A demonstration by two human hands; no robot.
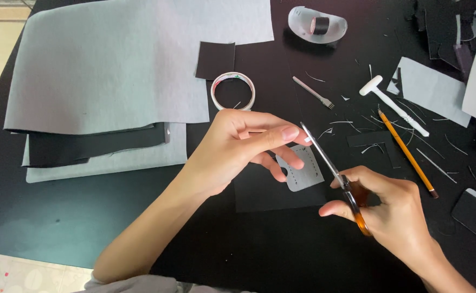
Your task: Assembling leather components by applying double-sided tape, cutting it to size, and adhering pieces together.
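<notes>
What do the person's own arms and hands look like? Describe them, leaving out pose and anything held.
Both the left hand and the right hand are bare: no gloves, rings, watch or bracelets show. The forearms are uncovered too. Fingernails look short and unpainted. Only a bit of light grey clothing shows at the bottom edge, near the left arm.

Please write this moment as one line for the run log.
left hand: holds small grey piece | right hand: holds scissors, blades at piece edge | nearby: tape roll, pencil
</notes>
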